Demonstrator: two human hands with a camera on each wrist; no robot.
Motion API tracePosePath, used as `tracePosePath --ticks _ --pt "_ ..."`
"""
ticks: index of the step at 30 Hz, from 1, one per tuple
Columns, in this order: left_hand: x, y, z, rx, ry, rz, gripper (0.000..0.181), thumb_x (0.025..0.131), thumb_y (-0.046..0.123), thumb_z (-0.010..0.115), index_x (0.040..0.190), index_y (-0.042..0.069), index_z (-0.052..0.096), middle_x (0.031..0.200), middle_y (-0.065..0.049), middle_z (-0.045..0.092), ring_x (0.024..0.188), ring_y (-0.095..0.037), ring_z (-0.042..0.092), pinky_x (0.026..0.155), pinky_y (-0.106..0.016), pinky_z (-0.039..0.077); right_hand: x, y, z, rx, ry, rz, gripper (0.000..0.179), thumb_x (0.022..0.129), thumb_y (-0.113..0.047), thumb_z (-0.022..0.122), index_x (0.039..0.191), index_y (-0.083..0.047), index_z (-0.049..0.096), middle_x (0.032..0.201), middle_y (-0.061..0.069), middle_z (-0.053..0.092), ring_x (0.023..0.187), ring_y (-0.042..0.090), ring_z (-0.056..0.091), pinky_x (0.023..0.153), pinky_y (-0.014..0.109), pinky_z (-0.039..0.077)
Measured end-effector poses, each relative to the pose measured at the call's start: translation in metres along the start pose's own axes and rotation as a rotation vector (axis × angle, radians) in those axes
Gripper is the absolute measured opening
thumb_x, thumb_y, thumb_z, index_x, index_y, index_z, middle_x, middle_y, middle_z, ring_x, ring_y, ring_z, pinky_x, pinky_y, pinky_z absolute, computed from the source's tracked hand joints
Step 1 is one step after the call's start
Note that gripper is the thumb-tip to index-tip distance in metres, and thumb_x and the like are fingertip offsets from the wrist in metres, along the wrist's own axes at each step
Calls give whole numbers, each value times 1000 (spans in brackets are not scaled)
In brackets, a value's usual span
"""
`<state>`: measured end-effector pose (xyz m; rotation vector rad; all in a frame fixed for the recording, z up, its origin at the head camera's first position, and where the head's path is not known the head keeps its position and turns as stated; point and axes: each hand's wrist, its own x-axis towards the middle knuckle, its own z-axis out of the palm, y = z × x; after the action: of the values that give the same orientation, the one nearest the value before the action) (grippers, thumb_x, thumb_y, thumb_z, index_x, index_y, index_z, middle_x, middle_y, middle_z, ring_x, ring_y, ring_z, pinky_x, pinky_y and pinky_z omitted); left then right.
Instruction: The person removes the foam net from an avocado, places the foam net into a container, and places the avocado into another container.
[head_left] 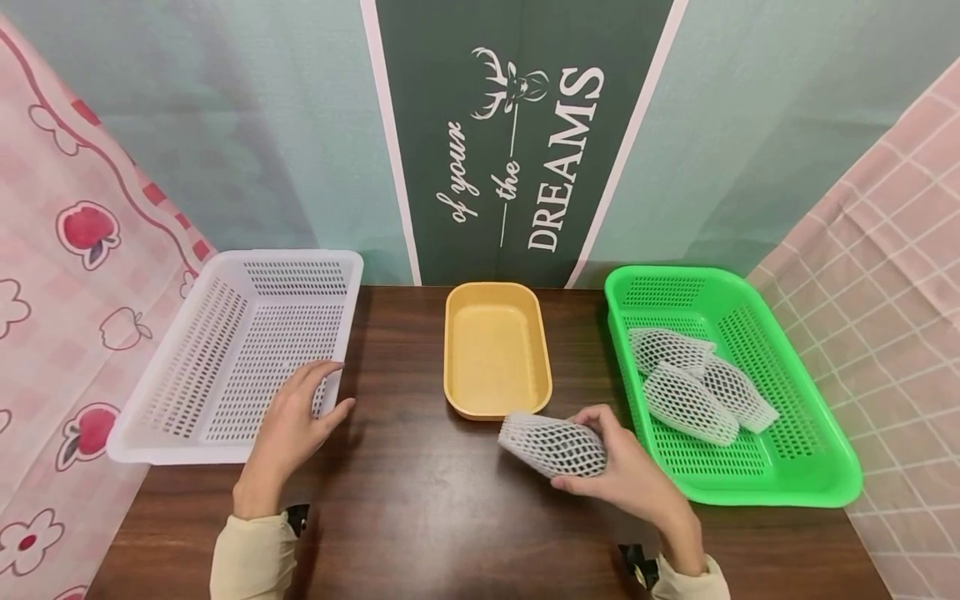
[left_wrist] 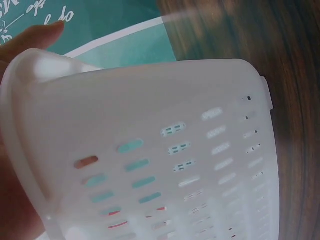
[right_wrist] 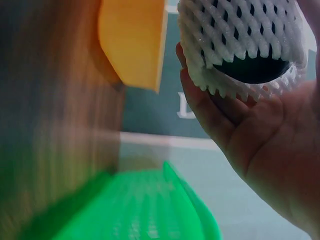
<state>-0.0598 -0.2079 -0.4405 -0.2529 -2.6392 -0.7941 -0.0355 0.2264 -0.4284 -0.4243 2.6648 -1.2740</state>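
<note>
My right hand grips a white foam fruit net with its thumb on the near side and fingers on the far side. In the right wrist view a smooth dark object shows at the net's open end; most of it is hidden by the mesh. Its other end points left, just in front of the yellow tray. My left hand is over the near right corner of the white basket, thumb and fingers spread apart with nothing between them. The basket's wall fills much of the left wrist view.
At the right, a green basket contains several similar white foam nets with dark contents. The yellow tray and white basket hold nothing visible. Brown wooden tabletop lies between the hands. Printed cloth hangs behind and at both sides.
</note>
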Motion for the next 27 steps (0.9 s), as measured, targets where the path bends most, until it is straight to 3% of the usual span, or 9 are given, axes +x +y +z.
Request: tracePosePath --ticks 10,19,27 --pt "-1 0 3 -3 23 18 52 77 9 83 124 4 62 125 -20 60 115 -41 57 94 -58 46 15 1 41 -18 -131 -13 67 65 -44 90 112 -27 46 105 -10 65 91 4 61 80 21 49" --pt "0 0 3 -2 50 42 53 75 8 84 123 3 63 124 -20 61 114 -40 58 94 -56 46 23 11 65 -55 -160 -15 68 68 -45 89 115 -23 45 105 -4 65 92 8 60 80 23 49" --pt "-1 10 2 -5 70 96 53 74 8 84 122 2 64 123 -23 61 113 -43 57 95 -58 45 27 17 69 -9 -162 -8 70 68 -47 88 121 -25 47 111 -6 64 97 8 60 86 26 50"
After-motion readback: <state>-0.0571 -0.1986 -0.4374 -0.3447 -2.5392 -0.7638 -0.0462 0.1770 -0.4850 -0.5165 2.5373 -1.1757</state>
